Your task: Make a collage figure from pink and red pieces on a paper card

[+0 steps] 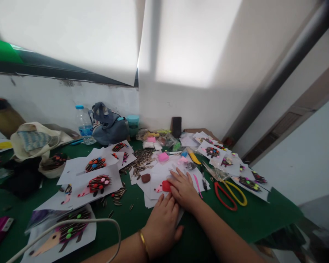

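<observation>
A white paper (pixel 152 195) lies on the green table, bearing a pink animal head (pixel 159 187) and a flat red clay piece (pixel 166 186). My right hand (pixel 183 189) rests with its fingers spread over the right edge of the red clay. Just in front of it, my left hand (pixel 164 221) lies flat, fingertips at the paper's lower edge and thumb apart. Neither hand grips anything. A brown clay lump (pixel 146 178) sits left of the red clay. Sunflower seeds (pixel 144 160) are heaped behind it. A pink tool (pixel 197 185) and a black pen (pixel 204 179) lie to the right.
Red and yellow scissors (pixel 230 195) lie right of my hands. Hedgehog pictures (pixel 98 184) overlap at the left, with more (pixel 226 160) at the right. Behind stand a bottle (pixel 84 126), a blue bag (pixel 109 126) and a phone (pixel 177 126). A white cable (pixel 71 221) crosses the front left.
</observation>
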The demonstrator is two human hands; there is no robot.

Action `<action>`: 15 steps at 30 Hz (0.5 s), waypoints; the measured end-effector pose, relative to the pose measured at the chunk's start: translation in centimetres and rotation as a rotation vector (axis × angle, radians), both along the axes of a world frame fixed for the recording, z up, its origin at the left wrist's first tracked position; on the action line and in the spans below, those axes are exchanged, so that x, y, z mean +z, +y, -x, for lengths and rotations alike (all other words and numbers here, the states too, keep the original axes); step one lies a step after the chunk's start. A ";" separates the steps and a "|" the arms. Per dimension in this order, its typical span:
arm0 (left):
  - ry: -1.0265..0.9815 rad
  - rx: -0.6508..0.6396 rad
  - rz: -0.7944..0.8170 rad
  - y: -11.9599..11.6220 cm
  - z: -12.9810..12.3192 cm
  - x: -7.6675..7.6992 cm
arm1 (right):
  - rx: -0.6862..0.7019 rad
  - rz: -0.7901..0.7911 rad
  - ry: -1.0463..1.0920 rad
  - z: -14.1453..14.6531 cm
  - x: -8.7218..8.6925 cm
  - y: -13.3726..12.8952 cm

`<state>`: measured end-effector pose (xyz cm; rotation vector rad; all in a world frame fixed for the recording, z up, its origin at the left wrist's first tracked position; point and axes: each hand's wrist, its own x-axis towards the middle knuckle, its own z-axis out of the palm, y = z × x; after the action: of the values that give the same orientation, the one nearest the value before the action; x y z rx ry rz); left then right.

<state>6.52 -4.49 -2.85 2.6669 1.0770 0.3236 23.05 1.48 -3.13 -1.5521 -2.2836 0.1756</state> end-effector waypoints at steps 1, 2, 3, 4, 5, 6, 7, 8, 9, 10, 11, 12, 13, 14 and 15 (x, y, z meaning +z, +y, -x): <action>0.003 0.003 -0.002 0.0 0.0 0.0 | 0.006 0.001 -0.003 0.1 0.1 0.0; 0.006 0.006 -0.003 0.0 -0.1 0.0 | 0.010 0.000 -0.003 0.1 0.1 0.0; 0.009 0.006 -0.003 0.0 -0.1 -0.1 | 0.012 -0.004 -0.004 0.1 0.1 0.0; 0.009 0.006 -0.005 0.0 -0.1 -0.1 | 0.011 -0.007 -0.004 0.1 0.2 0.0; 0.008 0.004 -0.006 0.0 -0.2 -0.1 | 0.010 -0.009 -0.003 0.0 0.2 0.0; 0.005 0.001 -0.009 0.0 -0.2 0.0 | 0.010 -0.007 -0.004 0.0 0.2 -0.1; 0.004 -0.001 -0.014 0.0 -0.1 0.0 | 0.015 0.001 -0.007 -0.1 0.3 -0.1; 0.004 -0.003 -0.020 0.0 -0.1 0.0 | 0.025 0.016 -0.011 -0.1 0.4 -0.1; 0.007 -0.003 -0.025 -0.1 -0.1 -0.1 | 0.039 0.035 -0.017 -0.1 0.5 -0.1; 0.011 0.000 -0.029 -0.1 -0.1 -0.1 | 0.055 0.055 -0.024 0.0 0.6 -0.1; 0.017 0.003 -0.033 -0.1 -0.1 -0.1 | 0.071 0.074 -0.031 0.1 0.7 -0.1; 0.022 0.007 -0.037 -0.1 -0.1 -0.2 | 0.084 0.089 -0.036 0.2 0.8 -0.2; 0.027 0.012 -0.041 -0.1 -0.2 -0.3 | 0.091 0.098 -0.039 0.3 0.9 -0.2; 0.030 0.015 -0.045 -0.1 -0.2 -0.4 | 0.095 0.102 -0.038 0.4 1.0 -0.2; 0.032 0.016 -0.049 -0.1 -0.2 -0.5 | 0.095 0.103 -0.035 0.5 1.1 -0.1</action>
<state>6.69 -4.62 -3.32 2.7165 1.1141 0.3153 22.59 1.33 -2.04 -1.5071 -2.4121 0.2987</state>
